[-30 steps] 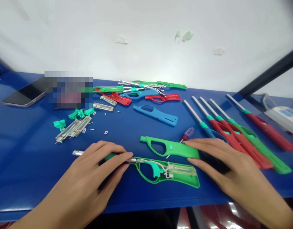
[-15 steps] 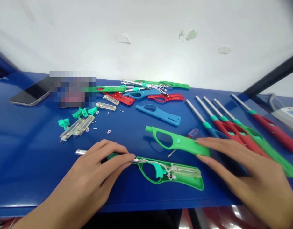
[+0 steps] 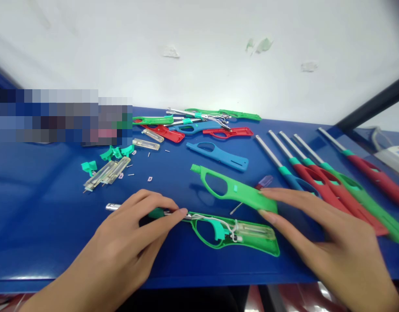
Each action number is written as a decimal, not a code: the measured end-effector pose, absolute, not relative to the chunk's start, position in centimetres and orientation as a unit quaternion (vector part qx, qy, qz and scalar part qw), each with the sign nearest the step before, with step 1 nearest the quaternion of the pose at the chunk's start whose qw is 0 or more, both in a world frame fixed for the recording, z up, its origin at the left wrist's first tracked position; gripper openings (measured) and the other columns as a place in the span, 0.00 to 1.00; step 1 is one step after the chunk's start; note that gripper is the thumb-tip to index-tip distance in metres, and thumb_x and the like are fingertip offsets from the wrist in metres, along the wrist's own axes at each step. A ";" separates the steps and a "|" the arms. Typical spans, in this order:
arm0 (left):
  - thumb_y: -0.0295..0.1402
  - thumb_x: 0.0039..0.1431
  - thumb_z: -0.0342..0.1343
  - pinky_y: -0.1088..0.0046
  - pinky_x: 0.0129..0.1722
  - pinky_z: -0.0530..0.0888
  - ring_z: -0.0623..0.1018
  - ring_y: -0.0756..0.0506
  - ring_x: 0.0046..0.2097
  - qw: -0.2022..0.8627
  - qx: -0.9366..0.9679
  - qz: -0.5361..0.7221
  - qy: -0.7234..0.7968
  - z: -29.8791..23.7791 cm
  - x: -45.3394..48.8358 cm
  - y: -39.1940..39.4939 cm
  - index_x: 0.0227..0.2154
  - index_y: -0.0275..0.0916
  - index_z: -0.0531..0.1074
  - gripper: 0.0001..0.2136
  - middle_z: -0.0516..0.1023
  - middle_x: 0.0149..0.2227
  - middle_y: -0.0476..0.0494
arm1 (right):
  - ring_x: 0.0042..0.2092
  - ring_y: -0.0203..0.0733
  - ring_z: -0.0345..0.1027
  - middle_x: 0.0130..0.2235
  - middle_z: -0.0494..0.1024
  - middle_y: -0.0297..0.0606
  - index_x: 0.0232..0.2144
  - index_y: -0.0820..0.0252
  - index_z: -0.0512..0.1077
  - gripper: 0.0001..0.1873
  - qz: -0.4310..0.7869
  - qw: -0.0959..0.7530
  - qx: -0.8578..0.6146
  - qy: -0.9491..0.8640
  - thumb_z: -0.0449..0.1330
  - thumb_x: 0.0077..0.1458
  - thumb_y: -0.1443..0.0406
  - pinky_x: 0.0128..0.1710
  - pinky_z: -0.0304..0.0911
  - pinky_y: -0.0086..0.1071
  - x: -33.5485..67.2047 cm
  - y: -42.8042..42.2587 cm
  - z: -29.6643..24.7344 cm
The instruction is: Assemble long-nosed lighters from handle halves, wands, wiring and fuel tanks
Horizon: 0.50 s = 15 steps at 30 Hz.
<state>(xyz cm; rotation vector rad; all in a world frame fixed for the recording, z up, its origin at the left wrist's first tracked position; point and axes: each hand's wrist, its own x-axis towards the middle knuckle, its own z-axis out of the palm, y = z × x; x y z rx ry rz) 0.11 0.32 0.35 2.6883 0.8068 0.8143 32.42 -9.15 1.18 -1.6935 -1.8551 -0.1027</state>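
An open green lighter half [image 3: 248,237] lies near the table's front edge, with a clear fuel tank, white wires and a teal trigger inside it. Its metal tube [image 3: 112,207] points left. My left hand [image 3: 134,234] rests on the tube, fingers pressed down on it near the handle. My right hand [image 3: 319,229] pinches the end of a green handle cover [image 3: 230,190] between thumb and fingers and holds it tilted, its far end raised off the table. A small screwdriver [image 3: 263,182] with a clear purple handle lies just behind that cover.
A blue table [image 3: 40,208] carries several finished long lighters [image 3: 319,175] at the right. Loose blue, red and green handle halves [image 3: 219,157] lie at the back. Clear fuel tanks and teal triggers [image 3: 105,169] sit at the left. A white power strip [image 3: 394,156] is far right.
My right hand has lifted the green cover's far end off the table and shifted it slightly. My left hand stays on the tube.
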 end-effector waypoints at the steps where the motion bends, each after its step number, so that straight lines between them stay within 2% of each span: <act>1: 0.23 0.79 0.51 0.75 0.65 0.71 0.77 0.50 0.53 0.109 0.914 0.278 0.274 0.3 0.1 0.3 0.57 0.47 0.77 0.16 0.78 0.53 0.49 | 0.48 0.38 0.84 0.50 0.87 0.25 0.53 0.43 0.80 0.11 -0.037 0.315 -0.636 -0.704 0.64 0.72 0.53 0.55 0.75 0.30 32.0 -9.0 1.1; 6: 0.21 0.78 0.51 0.75 0.55 0.76 0.78 0.48 0.52 0.109 0.913 0.286 0.268 0.4 0.2 0.4 0.57 0.46 0.78 0.17 0.79 0.52 0.48 | 0.50 0.36 0.83 0.50 0.87 0.28 0.53 0.48 0.79 0.09 -0.022 0.333 -0.614 -0.715 0.65 0.72 0.60 0.57 0.73 0.27 30.1 -8.3 0.5; 11: 0.18 0.76 0.49 0.71 0.62 0.71 0.77 0.48 0.52 0.090 0.926 0.273 0.245 0.6 0.4 0.4 0.57 0.43 0.76 0.18 0.79 0.51 0.48 | 0.51 0.37 0.82 0.50 0.86 0.31 0.54 0.50 0.79 0.10 -0.033 0.330 -0.605 -0.724 0.65 0.72 0.62 0.58 0.72 0.28 29.6 -8.1 0.2; 15: 0.16 0.76 0.48 0.72 0.60 0.70 0.74 0.48 0.54 0.083 0.932 0.257 0.242 0.4 0.2 0.3 0.58 0.41 0.76 0.19 0.77 0.52 0.48 | 0.51 0.37 0.82 0.50 0.86 0.32 0.54 0.50 0.78 0.10 -0.034 0.332 -0.598 -0.729 0.64 0.73 0.63 0.58 0.72 0.29 29.8 -8.2 0.1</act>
